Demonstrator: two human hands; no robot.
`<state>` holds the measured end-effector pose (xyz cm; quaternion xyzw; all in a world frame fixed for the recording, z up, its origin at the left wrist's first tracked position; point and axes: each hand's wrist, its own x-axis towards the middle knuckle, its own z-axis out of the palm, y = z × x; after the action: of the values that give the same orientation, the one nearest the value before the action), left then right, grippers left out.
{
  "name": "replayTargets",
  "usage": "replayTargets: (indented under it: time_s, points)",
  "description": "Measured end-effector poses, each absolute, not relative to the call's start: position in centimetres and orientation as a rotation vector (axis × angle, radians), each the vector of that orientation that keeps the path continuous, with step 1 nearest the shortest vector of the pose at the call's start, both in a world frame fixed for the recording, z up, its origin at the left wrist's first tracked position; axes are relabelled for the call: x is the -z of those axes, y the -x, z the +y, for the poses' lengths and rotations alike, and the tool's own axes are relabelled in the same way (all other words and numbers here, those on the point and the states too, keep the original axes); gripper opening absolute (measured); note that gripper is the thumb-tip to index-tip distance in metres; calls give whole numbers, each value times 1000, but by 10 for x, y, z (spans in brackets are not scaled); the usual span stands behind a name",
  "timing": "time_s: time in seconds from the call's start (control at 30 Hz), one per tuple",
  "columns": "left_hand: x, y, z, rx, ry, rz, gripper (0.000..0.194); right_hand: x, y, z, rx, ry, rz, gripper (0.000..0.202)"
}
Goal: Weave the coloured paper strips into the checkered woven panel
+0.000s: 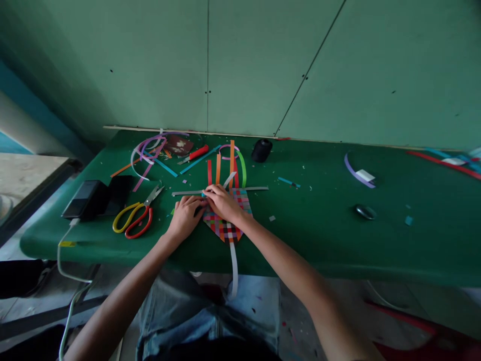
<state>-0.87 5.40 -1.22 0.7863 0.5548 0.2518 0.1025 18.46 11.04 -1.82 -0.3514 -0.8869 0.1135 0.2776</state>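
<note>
A woven piece of coloured strips [230, 231], checked in red, orange, purple, white and black, lies in front of me with a pointed lower end. Loose red, orange and green strip ends stick out from its far side, and a white strip [234, 268] hangs from its point over the table edge. My left hand [187, 215] is closed at the weave's left edge, fingertips bent on it. Reaching across the weave, my right hand [221, 200] pinches the same edge beside a bit of blue strip. A grey strip [188, 193] runs sideways behind my fingers.
Left of my hands lie scissors [140, 213] with yellow and red handles, and a black device [85, 199] with a white cable. Behind are a red-handled cutter [195, 153], tangled strips [156, 143] and a black thread spool [262, 150]. A dark oval object [365, 212] lies right.
</note>
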Motion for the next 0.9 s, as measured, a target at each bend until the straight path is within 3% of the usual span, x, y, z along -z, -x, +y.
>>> replayTargets:
  time_s: [0.47,0.9]
  points:
    - [3,15,33,-612,-2579,1496,34,6,-182,113,-237,946,-2521,35]
    - [3,0,83,-518,-2513,1792,42,18,-186,112,-297,1009,-2345,29]
